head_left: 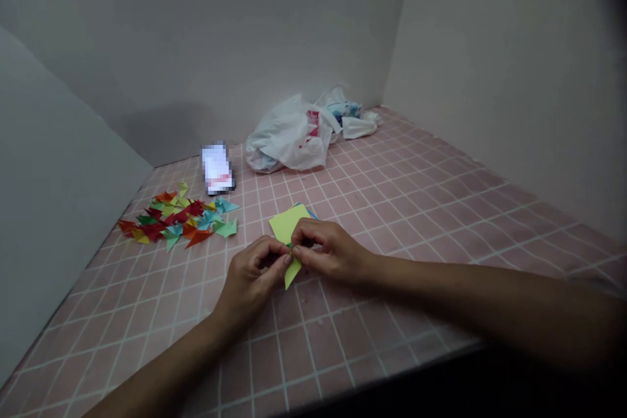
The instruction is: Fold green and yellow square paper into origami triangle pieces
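Fingertips of my left hand (pixel 259 268) and my right hand (pixel 330 248) meet in a pinch on a small piece of folded yellow paper (pixel 292 273). Its pointed end sticks out below the fingers; the rest is mostly covered by them. A speck of green shows between the fingertips, and I cannot tell what it belongs to. Just behind the hands lies a stack of square paper sheets (pixel 289 222), yellow on top with a blue edge peeking out at the right. To the left is a pile of small folded paper cranes (pixel 181 214) in red, orange, yellow, green and light blue.
A lit phone (pixel 217 168) stands behind the folded papers. White plastic bags (pixel 294 134) lie crumpled against the back wall, with a blue-and-white packet (pixel 345 109) beside them. The pink tiled-pattern tabletop (pixel 416 209) is bounded by walls at left, back and right.
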`<move>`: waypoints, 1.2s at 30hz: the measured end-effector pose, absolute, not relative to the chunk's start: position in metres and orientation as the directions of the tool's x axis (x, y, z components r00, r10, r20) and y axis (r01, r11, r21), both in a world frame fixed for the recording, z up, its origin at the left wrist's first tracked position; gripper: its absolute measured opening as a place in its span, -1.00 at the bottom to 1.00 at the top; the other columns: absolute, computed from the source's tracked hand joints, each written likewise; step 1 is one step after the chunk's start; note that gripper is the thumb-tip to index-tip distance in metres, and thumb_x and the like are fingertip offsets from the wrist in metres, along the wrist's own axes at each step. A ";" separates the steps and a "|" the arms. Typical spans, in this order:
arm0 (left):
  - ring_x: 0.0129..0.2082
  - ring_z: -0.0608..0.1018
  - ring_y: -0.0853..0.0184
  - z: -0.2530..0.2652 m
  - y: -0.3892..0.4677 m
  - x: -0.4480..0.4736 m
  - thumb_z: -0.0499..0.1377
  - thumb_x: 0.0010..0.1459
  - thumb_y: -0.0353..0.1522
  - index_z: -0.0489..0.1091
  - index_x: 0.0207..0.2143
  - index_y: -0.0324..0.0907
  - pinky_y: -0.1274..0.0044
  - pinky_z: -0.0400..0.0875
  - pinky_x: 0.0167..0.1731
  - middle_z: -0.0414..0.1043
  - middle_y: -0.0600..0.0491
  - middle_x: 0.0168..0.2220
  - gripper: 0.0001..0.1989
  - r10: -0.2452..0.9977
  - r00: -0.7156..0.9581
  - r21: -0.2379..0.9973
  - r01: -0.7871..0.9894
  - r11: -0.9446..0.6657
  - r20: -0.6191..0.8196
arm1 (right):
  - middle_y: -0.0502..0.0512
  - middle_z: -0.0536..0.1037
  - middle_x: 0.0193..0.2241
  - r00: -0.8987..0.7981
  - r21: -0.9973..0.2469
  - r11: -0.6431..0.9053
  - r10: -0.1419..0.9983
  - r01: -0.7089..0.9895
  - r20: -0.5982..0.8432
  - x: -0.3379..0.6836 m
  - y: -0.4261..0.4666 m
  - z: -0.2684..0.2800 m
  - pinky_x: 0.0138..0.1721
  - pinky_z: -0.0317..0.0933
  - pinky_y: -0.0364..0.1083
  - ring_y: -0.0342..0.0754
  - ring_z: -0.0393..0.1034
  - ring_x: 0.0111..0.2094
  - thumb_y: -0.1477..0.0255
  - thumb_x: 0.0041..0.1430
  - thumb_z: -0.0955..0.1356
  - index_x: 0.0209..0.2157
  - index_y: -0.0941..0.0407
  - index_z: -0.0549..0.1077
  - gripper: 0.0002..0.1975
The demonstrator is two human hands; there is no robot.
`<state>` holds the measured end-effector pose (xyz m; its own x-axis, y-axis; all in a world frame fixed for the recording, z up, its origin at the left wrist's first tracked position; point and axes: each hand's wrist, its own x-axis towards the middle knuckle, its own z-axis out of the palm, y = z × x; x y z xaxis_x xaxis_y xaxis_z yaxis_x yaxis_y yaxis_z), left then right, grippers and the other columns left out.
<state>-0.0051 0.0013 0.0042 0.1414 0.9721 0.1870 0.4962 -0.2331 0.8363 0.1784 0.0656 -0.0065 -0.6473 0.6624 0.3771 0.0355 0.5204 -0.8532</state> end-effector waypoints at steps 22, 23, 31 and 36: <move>-0.43 0.57 0.40 0.002 -0.002 0.000 0.29 0.11 -0.41 0.48 -0.27 -0.16 0.59 0.51 -0.42 0.56 0.08 -0.39 -0.89 0.976 0.044 0.919 0.330 -0.216 0.213 | 0.03 0.35 -0.41 -0.562 -0.706 0.708 0.577 -0.017 0.593 0.181 0.060 -0.006 -0.31 0.15 -0.09 -0.09 0.26 -0.36 0.52 0.27 0.25 -0.39 0.09 0.26 -0.86; -0.44 0.57 0.40 0.002 -0.003 0.001 0.28 0.11 -0.42 0.47 -0.27 -0.16 0.58 0.51 -0.42 0.56 0.08 -0.39 -0.90 0.966 0.041 0.896 0.366 -0.251 0.254 | 0.03 0.36 -0.41 -0.559 -0.703 0.711 0.575 -0.021 0.598 0.181 0.060 -0.006 -0.31 0.16 -0.09 -0.09 0.26 -0.36 0.52 0.28 0.25 -0.38 0.09 0.26 -0.87; -0.47 0.58 0.44 0.003 -0.007 0.002 0.26 0.16 -0.48 0.46 -0.30 -0.17 0.63 0.49 -0.42 0.55 0.11 -0.42 -0.94 0.894 0.084 0.740 0.529 -0.414 0.440 | 0.05 0.37 -0.39 -0.528 -0.673 0.739 0.559 -0.031 0.639 0.179 0.058 -0.009 -0.30 0.18 -0.08 -0.07 0.27 -0.34 0.52 0.31 0.24 -0.36 0.08 0.26 -0.87; -0.46 0.56 0.43 0.004 -0.008 0.001 0.23 0.20 -0.47 0.48 -0.33 -0.18 0.62 0.45 -0.43 0.54 0.11 -0.44 -0.95 0.895 0.109 0.722 0.554 -0.415 0.432 | 0.07 0.38 -0.37 -0.540 -0.635 0.772 0.516 -0.043 0.665 0.179 0.056 -0.011 -0.26 0.21 -0.08 -0.06 0.29 -0.30 0.54 0.34 0.24 -0.33 0.09 0.27 -0.87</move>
<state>0.0009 -0.0082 0.0040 0.1090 0.8954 0.4318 0.5535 -0.4154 0.7218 0.1789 0.0556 -0.0113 -0.5400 0.5164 0.6647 -0.0434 0.7716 -0.6347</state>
